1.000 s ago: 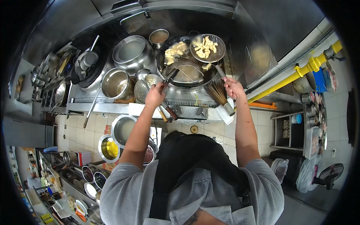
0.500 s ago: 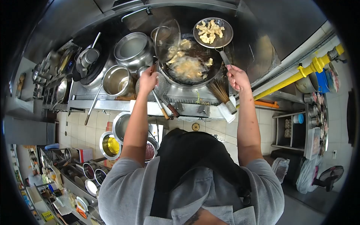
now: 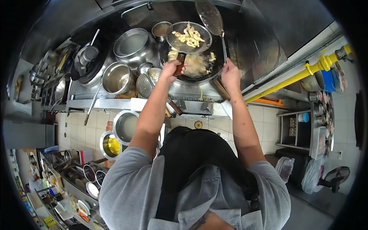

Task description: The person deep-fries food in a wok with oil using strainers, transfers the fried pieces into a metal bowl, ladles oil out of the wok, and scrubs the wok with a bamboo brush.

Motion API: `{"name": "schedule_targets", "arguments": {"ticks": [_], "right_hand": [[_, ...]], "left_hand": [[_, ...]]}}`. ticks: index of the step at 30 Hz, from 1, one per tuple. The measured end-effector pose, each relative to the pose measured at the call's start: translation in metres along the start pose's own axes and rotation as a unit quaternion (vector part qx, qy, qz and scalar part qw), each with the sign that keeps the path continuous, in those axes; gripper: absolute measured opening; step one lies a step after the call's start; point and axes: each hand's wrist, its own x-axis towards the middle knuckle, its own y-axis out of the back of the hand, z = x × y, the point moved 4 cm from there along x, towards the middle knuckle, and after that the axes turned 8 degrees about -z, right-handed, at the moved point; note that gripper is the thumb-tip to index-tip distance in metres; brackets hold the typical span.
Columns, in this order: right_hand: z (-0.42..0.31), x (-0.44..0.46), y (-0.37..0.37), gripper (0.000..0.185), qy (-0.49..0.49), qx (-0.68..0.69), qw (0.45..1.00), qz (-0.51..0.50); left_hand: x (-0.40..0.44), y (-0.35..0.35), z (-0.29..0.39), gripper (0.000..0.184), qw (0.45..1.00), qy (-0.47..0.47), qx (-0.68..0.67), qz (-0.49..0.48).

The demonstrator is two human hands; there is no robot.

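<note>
My left hand (image 3: 174, 69) is closed round the brown handle of a strainer (image 3: 175, 43). Pale battered pieces (image 3: 189, 35) lie in that strainer, which hangs over the back of the wok (image 3: 218, 63). Below it, more pieces (image 3: 196, 64) sit in bubbling oil. My right hand (image 3: 230, 76) grips the long metal handle of a second strainer (image 3: 210, 17), raised and tilted beyond the wok's back right edge, with no pieces visible in it. A bamboo brush (image 3: 220, 88) stands partly behind my right wrist.
Left of the wok are a perforated ladle (image 3: 145, 85), a steel pot (image 3: 115, 78), a large pot (image 3: 132, 43) and a small pot (image 3: 160, 30). A yellow gas pipe (image 3: 291, 78) runs along the right. Below the stove edge stand a basin (image 3: 124, 128) and a bowl of yellow liquid (image 3: 111, 143).
The left strainer has swung over the wok and now holds the pieces. The right strainer, earlier loaded, shows no pieces and has moved back and left, tilted. Both hands have moved inward.
</note>
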Motion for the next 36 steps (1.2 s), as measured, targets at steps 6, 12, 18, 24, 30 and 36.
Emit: {"name": "schedule_targets", "arguments": {"ticks": [6, 12, 18, 24, 30, 36], "right_hand": [[0.036, 0.002, 0.025, 0.03, -0.145, -0.019, 0.984, -0.105], [0.083, -0.019, -0.044, 0.019, -0.268, 0.132, 0.94, -0.166], [0.112, 0.017, -0.107, 0.011, -0.313, 0.324, 0.858, -0.248], [0.087, 0.05, -0.118, 0.008, -0.306, 0.352, 0.833, -0.296], [0.068, 0.043, -0.131, 0.011, -0.286, 0.266, 0.838, -0.381], [0.061, 0.009, -0.131, 0.014, -0.291, 0.262, 0.818, -0.422]], "left_hand": [[-0.053, 0.025, 0.032, 0.025, 0.999, -0.025, 0.032, 0.01], [-0.124, 0.055, 0.055, 0.027, 0.993, -0.064, 0.088, 0.043], [-0.166, 0.068, 0.06, 0.027, 0.993, -0.079, 0.07, 0.05], [-0.185, 0.076, 0.054, 0.028, 0.993, -0.075, 0.069, 0.063], [-0.187, 0.078, 0.05, 0.032, 0.993, -0.071, 0.075, 0.064], [-0.185, 0.081, 0.047, 0.034, 0.991, -0.068, 0.093, 0.068]]}}
